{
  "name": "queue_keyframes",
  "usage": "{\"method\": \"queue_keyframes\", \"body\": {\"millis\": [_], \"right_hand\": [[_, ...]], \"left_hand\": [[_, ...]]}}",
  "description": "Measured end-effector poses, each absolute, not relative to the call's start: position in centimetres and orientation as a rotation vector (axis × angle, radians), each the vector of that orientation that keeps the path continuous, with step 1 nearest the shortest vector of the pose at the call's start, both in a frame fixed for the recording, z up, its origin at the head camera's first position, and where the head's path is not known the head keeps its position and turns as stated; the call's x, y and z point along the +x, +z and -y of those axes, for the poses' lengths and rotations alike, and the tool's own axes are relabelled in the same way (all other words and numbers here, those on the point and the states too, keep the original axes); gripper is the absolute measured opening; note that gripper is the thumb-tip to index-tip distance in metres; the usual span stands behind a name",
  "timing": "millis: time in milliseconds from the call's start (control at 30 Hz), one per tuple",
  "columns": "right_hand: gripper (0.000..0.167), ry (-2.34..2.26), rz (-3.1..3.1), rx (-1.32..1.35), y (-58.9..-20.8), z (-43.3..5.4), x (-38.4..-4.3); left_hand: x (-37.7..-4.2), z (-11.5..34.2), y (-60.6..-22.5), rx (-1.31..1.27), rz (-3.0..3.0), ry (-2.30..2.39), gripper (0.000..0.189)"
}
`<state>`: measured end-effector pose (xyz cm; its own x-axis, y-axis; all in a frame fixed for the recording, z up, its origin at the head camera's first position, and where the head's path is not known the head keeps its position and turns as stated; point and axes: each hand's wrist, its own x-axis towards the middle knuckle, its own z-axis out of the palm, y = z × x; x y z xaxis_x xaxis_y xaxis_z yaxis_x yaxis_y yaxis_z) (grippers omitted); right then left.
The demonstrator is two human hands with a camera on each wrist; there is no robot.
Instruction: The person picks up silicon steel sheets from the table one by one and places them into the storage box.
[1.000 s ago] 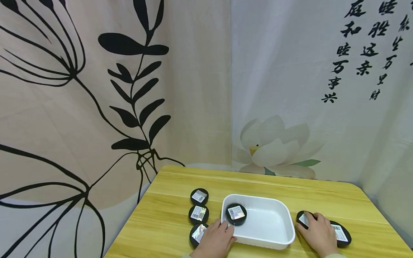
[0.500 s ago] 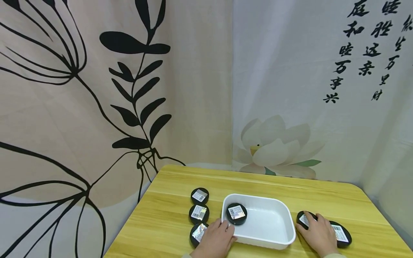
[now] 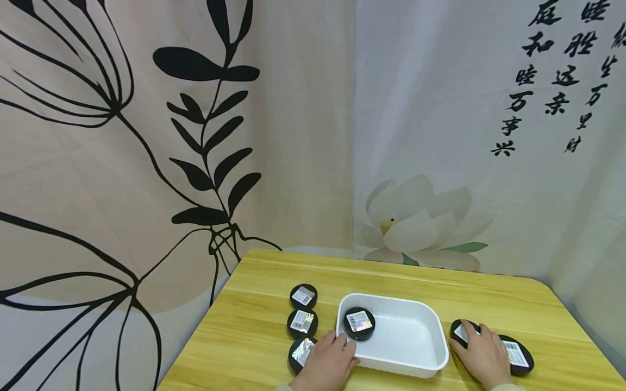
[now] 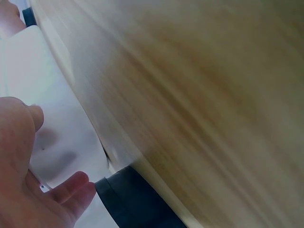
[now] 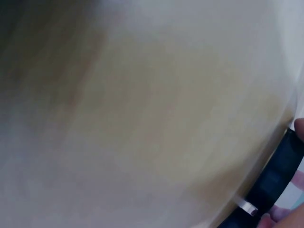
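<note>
left hand (image 3: 326, 359): fingers and thumb round white tray (image 3: 403, 332) corner | right hand (image 3: 484, 354): pinching black tin (image 3: 458, 332) | I judge pick-up stage — next calls for lifting past neighbouring tin (image 3: 518, 355)

Wood-grain table (image 3: 235, 347) carries white tray (image 3: 408, 336), black discs (image 3: 302, 323)
</note>
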<state>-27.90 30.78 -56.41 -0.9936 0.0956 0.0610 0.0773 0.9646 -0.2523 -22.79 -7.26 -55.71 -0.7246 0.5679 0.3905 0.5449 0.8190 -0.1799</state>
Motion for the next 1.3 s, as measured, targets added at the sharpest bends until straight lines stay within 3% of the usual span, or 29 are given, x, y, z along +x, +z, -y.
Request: {"method": "queue_keyframes", "body": {"millis": [1000, 1300], "right_hand": [[0.099, 0.565, 2.978, -0.141, -55.6, -29.9, -27.4], [0.091, 0.543, 2.921, -0.091, -55.5, -29.5, -26.8]], "left_hand": [[-22.8, 7.3, -55.7, -0.839, 2.508, 0.126, 0.029], [-22.8, 7.2, -55.8, -0.818, 2.465, 0.138, 0.029]]}}
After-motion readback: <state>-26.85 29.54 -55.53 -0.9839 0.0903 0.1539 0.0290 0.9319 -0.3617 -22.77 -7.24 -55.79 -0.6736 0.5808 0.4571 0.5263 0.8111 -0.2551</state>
